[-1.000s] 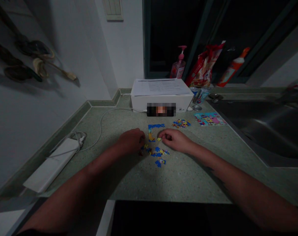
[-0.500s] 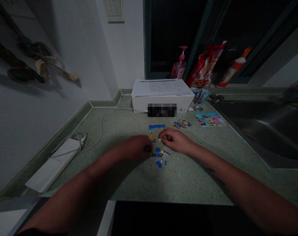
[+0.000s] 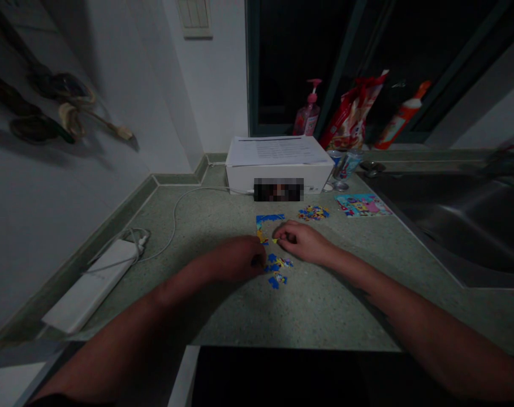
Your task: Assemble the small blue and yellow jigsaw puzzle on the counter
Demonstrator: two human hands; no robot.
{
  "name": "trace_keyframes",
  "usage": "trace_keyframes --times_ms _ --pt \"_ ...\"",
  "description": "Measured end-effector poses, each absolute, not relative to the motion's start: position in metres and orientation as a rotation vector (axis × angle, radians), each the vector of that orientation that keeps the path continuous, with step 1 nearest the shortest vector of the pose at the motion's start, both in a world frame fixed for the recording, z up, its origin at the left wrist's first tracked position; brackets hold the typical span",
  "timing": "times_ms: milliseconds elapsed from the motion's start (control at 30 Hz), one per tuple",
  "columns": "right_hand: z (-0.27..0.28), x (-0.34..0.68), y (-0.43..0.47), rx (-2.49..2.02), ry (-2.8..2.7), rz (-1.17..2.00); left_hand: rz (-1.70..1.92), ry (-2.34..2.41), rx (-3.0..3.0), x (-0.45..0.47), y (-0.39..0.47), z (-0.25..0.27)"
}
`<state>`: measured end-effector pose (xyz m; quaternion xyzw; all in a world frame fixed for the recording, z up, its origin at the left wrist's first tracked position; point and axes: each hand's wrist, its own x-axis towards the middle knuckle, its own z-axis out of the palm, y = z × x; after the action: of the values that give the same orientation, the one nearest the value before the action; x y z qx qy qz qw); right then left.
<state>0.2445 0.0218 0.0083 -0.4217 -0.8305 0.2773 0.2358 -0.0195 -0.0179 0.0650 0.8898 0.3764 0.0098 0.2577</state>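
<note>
A partly joined jigsaw puzzle (image 3: 270, 217), blue along its top and yellowish down its left side, lies flat on the counter. My right hand (image 3: 301, 240) is beside it, thumb and finger pinching a small yellow puzzle piece (image 3: 275, 241) low over the counter. Below the joined part, my left hand (image 3: 242, 259) has curled fingers reaching down at the left edge of several loose blue and yellow puzzle pieces (image 3: 277, 263). Its fingertips are partly hidden, so what they grip does not show. Another small cluster of puzzle pieces (image 3: 277, 281) lies nearer to me.
A heap of puzzle pieces (image 3: 313, 212) and a colourful picture sheet (image 3: 362, 205) lie farther back. Behind stands a white box (image 3: 240, 178) with a dark device before it. A white power strip (image 3: 93, 282) with a cable is at left, a steel sink (image 3: 456, 226) at right.
My left hand has shifted slightly down and to the right, over the edge of the loose pieces. My right hand stays nearly still with the yellow piece.
</note>
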Motion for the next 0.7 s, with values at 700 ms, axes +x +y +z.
trace_keyframes --times_ms 700 --pt "0.019 0.239 0.012 -1.042 -2.259 0.767 0.186 1.193 2.171 -0.019 -0.022 0.074"
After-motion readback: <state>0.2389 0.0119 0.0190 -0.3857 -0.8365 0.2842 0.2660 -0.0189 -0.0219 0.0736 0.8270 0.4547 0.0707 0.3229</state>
